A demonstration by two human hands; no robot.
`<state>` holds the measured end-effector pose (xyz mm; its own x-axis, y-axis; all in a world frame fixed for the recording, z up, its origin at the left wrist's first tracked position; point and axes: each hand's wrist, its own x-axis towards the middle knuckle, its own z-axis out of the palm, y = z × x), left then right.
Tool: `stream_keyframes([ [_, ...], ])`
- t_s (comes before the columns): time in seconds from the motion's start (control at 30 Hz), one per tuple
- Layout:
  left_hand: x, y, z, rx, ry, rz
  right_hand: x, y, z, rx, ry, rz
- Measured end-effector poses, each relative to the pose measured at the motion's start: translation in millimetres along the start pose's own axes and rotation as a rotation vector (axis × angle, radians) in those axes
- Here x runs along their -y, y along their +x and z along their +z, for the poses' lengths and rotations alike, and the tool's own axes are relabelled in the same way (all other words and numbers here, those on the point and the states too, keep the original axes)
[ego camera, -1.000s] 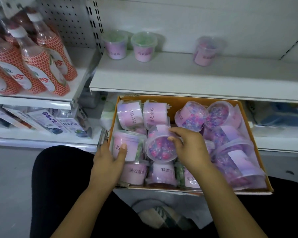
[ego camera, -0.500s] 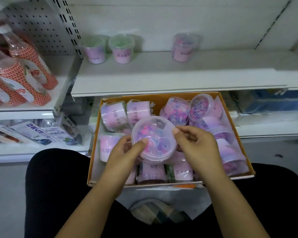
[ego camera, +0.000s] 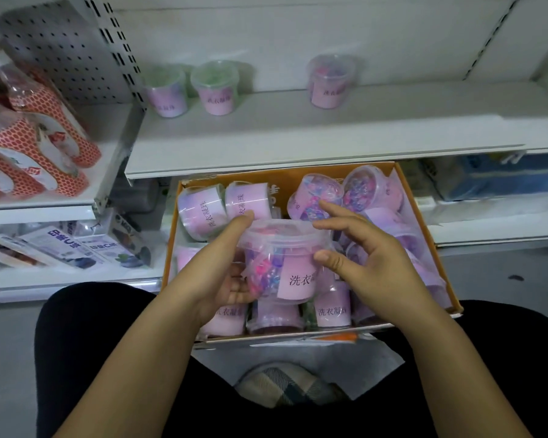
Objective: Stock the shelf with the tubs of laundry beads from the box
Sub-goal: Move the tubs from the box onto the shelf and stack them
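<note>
Held tub (ego camera: 282, 263): dead centre, upright, lifted clear above the box (ego camera: 282, 180), lid on, pink label facing me at its 5 o'clock. Coloured beads show through the clear wall.

Left hand (ego camera: 222, 273): at the tub's 9 o'clock, gripping it. The palm is against the wall, the thumb is up on the lid rim at 10 o'clock, and the fingers go behind and under, mostly hidden.

Right hand (ego camera: 370, 267): at the tub's 3 o'clock, not clamped. The thumb tip rests on the wall just under the rim. The fingers are spread and loose, reaching over the lid edge at 1 to 2 o'clock. I can't tell if they touch.

The box is at 6 o'clock of the shelf (ego camera: 298, 134), with its far edge tucked under the shelf lip and its near edge at my knees. Boxed tubs (ego camera: 200, 213) lie packed on their sides and upright, all around and under the held one.

Shelf tubs: a green-topped pair (ego camera: 215, 86) stand side by side at 11 o'clock, at the back. A single tub (ego camera: 329, 80) stands at 12 to 1 o'clock, well apart from the pair.

Red-patterned bottles (ego camera: 41, 137) sit on the neighbouring shelf at 9 to 10 o'clock.
</note>
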<state>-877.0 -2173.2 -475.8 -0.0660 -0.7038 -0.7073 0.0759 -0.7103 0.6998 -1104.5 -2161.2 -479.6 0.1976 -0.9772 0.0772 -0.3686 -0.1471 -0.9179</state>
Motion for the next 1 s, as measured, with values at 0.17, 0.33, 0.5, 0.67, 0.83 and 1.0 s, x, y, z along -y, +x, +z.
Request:
stream_keyframes([
  [0.17, -12.1, 2.6, 11.2, 0.13, 0.102, 0.035, -6.0, 5.1, -5.2, -0.079, 0.146, -0.05],
  [0.33, -27.6, 9.0, 33.0, 0.192, 0.239, 0.297, -2.1, 18.4, -11.3, -0.29, 0.147, -0.069],
  [0.5, -51.1, 24.6, 49.0, 0.189, 0.257, 0.417, -0.9, 31.1, -36.5, -0.229, 0.027, -0.064],
  [0.67, -82.2, 53.3, 63.3, 0.213, 0.326, 0.501, -12.6, 51.5, -61.4, -0.42, 0.002, -0.117],
  [0.83, -115.1, 90.5, 88.1, -0.127, 0.594, 0.631, -29.0, 92.9, -92.3, -0.626, -0.062, -0.14],
  [1.0, -128.2, 151.7, 93.2, -0.288, 1.039, 0.678, -56.8, 143.5, -118.3, -0.61, -0.307, -0.155],
])
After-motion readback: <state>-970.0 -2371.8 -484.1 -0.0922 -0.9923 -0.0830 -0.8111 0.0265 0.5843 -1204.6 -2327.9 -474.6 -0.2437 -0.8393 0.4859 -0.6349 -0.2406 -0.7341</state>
